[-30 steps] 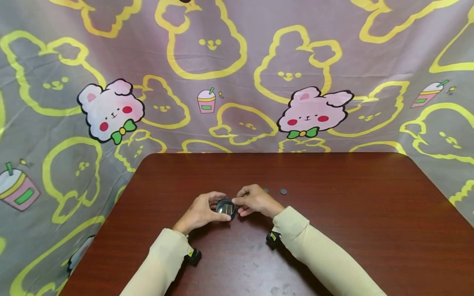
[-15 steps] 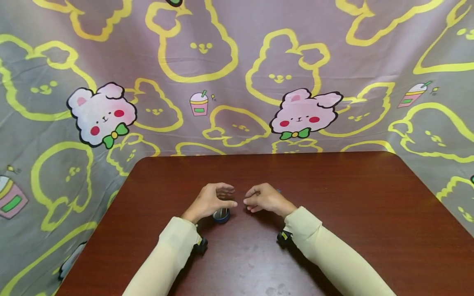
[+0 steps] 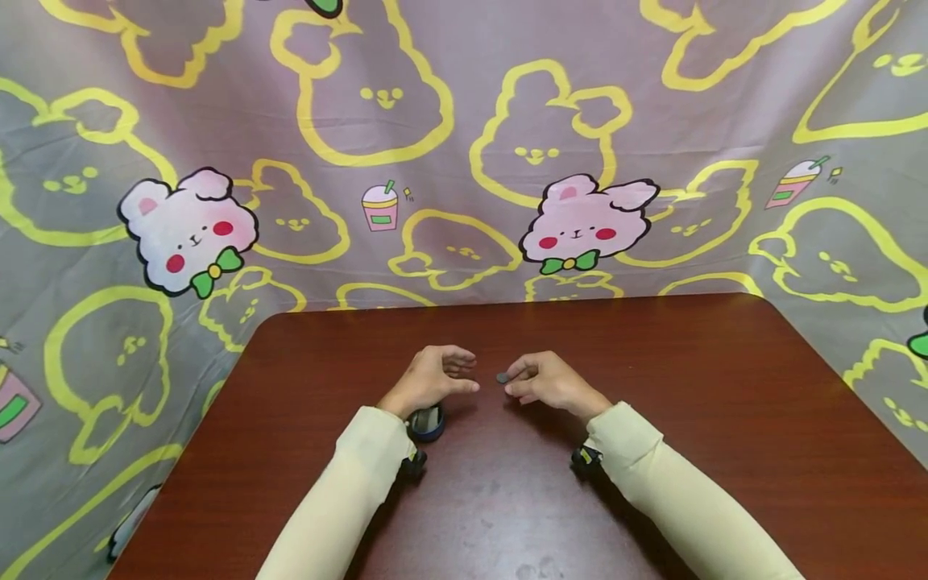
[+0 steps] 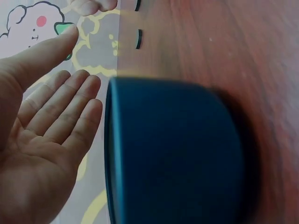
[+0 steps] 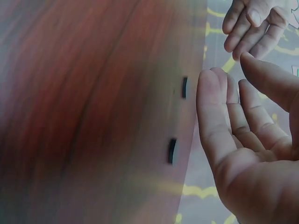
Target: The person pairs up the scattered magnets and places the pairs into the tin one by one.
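A small round dark-blue container (image 3: pixel 428 436) stands on the table, partly covered by my left wrist in the head view. Shiny metallic surfaces show inside it. In the left wrist view its blue side wall (image 4: pixel 177 149) fills much of the picture. My left hand (image 3: pixel 437 377) hovers just beyond the container, palm inward, holding nothing. Opposite it, my right hand (image 3: pixel 547 380) has loosely bent fingers and nothing between them. A small dark disc (image 3: pixel 502 378) shows right by its fingertips. Two such discs, one upper (image 5: pixel 185 87) and one lower (image 5: pixel 173 151), appear in the right wrist view.
The reddish-brown wooden table (image 3: pixel 689 403) has rounded far corners. Behind it and along both sides hangs a grey-pink cloth (image 3: pixel 435 80) printed with yellow outlines and rabbit heads. Each wrist wears a small black camera, such as the right one (image 3: pixel 586 457).
My left hand has let go of the blue container and moved forward and right past it. My right hand has left the container's rim and moved right, beside a disc. The head view has shifted slightly.
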A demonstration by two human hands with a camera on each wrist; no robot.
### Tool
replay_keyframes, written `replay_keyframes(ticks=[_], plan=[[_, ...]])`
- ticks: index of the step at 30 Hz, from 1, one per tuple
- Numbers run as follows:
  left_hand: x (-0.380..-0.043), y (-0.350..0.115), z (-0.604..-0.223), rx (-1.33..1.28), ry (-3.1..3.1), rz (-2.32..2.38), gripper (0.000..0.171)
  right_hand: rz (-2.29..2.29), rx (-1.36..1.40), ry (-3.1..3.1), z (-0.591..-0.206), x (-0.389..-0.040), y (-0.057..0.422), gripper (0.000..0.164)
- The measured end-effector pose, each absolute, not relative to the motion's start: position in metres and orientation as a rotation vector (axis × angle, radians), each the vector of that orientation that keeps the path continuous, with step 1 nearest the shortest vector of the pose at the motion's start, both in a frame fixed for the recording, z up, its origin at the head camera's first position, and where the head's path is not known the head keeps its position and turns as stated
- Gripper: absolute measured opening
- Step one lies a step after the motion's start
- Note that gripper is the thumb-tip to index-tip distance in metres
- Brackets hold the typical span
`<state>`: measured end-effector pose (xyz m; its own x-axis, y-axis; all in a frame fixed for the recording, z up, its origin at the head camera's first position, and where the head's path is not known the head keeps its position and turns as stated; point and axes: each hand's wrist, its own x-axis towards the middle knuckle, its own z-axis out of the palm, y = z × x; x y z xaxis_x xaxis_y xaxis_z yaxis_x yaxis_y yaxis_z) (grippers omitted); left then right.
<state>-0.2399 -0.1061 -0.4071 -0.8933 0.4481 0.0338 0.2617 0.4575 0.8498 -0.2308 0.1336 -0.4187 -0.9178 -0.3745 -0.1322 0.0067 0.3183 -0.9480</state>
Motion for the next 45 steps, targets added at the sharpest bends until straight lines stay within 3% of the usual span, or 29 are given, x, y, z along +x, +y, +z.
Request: replay_keyframes(ticks=[21, 45], plan=[[-0.257, -0.066, -0.420, 0.541, 2.591, 1.315, 0.035, -1.342, -0.346, 2.720, -0.424, -0.241, 0.165, 0.015], [-0.256, -0.050, -0.431, 0.391, 2.703, 1.348, 0.024, -1.235, -0.466, 2.796, -0.436, -0.249, 0.172, 0.016]])
